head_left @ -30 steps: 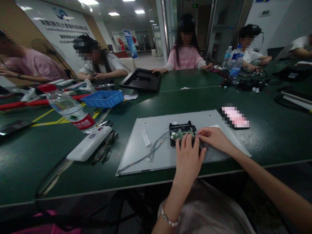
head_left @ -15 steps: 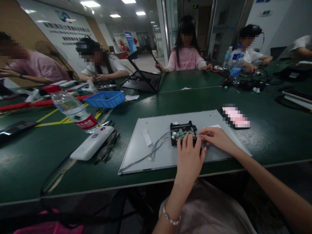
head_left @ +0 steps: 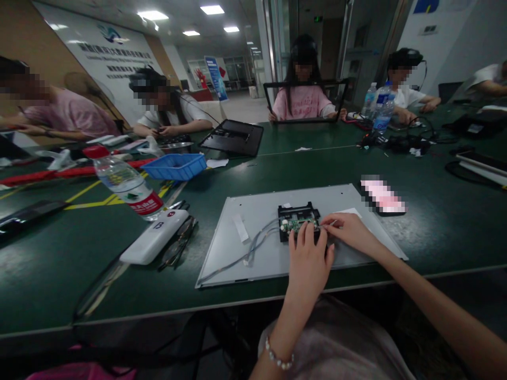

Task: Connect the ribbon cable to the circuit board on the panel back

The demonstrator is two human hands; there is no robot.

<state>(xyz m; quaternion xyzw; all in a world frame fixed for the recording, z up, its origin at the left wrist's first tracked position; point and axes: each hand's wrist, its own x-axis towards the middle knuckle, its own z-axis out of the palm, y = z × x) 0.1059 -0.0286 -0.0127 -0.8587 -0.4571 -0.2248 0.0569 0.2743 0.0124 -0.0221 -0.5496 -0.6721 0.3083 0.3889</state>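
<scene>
Right of centre: green circuit board (head_left: 293,225) in square black plastic bracket (head_left: 283,235), on flat grey panel (head_left: 225,232) | your left hand (head_left: 311,258) half-open, laid over, gripless, likely steadying | right hand (head_left: 350,232) pinched beside, contents unclear

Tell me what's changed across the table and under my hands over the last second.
The co-worker in pink opposite lifted a black frame up off the black shell and brought it across to the right; it now stands upright before them, seemingly in both hands. The shell still lies on the table. Your left hand stays over the circuit board, your right hand at its edge.
</scene>
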